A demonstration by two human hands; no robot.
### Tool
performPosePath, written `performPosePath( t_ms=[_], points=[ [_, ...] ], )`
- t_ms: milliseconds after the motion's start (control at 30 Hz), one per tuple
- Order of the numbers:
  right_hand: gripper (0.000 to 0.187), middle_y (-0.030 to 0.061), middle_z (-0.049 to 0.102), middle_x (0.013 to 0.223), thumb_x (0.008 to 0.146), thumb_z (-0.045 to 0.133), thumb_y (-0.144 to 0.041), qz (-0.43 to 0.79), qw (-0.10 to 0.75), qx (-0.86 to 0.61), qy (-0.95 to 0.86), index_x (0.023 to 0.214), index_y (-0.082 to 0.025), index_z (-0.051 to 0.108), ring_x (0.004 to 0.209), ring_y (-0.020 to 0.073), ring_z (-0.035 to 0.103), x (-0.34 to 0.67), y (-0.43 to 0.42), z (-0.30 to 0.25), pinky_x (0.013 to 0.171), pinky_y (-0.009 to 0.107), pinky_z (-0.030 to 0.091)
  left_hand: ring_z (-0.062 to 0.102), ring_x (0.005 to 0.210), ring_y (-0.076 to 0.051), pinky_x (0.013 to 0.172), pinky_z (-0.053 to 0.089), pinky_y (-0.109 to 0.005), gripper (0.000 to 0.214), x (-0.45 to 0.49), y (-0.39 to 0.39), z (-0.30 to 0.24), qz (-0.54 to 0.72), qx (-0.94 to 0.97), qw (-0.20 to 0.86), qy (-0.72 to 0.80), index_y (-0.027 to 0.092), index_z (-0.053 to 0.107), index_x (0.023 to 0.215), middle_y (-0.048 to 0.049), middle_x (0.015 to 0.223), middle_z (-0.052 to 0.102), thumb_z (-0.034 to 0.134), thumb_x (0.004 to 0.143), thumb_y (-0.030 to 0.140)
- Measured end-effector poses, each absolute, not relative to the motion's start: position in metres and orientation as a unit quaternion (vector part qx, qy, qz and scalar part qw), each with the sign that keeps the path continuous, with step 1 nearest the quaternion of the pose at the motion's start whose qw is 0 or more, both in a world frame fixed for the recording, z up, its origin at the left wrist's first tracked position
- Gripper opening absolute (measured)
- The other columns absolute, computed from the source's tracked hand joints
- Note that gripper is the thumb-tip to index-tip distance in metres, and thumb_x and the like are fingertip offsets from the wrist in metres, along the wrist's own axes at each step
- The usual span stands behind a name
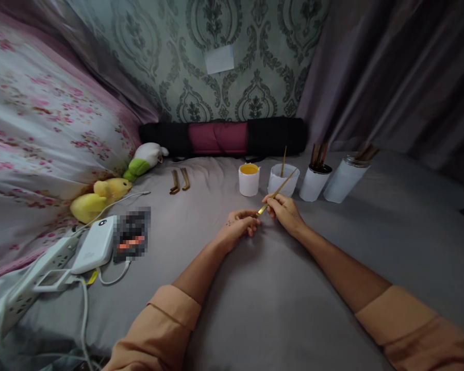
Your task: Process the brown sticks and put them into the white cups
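My right hand (285, 210) pinches a thin brush (279, 190), its stick slanting up to the right towards the cups. My left hand (240, 224) rests on the grey sheet (263, 288) with fingers curled, its fingertips touching the brush's lower, yellow-tinted end. Just beyond the hands stand a white cup of yellow paint (249, 179) and a translucent cup (282, 179) with a stick in it.
Two more white containers (314, 181) (344, 178) holding dark sticks stand to the right. Two small brown pieces (180, 180) lie to the left. Plush toys (100, 196), a power bank (96, 246), cables and a power strip (27, 278) sit at far left. A black-and-maroon roll (224, 137) lies along the wall.
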State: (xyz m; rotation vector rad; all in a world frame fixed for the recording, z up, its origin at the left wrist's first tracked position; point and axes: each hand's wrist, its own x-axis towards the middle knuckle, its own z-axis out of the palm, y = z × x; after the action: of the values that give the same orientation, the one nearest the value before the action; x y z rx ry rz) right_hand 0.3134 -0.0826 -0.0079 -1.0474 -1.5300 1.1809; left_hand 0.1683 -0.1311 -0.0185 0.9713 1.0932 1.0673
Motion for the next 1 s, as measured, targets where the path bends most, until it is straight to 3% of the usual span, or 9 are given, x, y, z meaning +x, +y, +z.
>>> performPosePath(
  t_ms=[367,1000],
  points=[
    [0.015,-0.0057,0.041,0.047,0.074,0.043,-0.025,0.49,0.427,-0.405,-0.643,0.071,-0.017,0.054,0.038,0.0067,0.036,0.32,-0.082,-0.005,0.039,0.02,0.029,0.052,0.057,-0.008,0.048,0.037,-0.018,0.032,0.165,-0.138,-0.011,0.431,0.359,0.734,0.385,0.006,0.055,0.1,-0.0098,0.079,0.061,0.057,0.069,0.009],
    [0.017,-0.007,0.04,0.048,0.074,0.046,-0.028,0.486,0.454,-0.418,-0.619,0.08,-0.016,0.057,0.038,0.0063,0.034,0.326,-0.077,-0.004,0.037,0.02,0.028,0.049,0.057,-0.006,0.05,0.035,-0.018,0.032,0.163,-0.139,-0.015,0.41,0.379,0.746,0.362,0.009,0.059,0.098,-0.0078,0.079,0.061,0.065,0.067,0.017]
  ],
)
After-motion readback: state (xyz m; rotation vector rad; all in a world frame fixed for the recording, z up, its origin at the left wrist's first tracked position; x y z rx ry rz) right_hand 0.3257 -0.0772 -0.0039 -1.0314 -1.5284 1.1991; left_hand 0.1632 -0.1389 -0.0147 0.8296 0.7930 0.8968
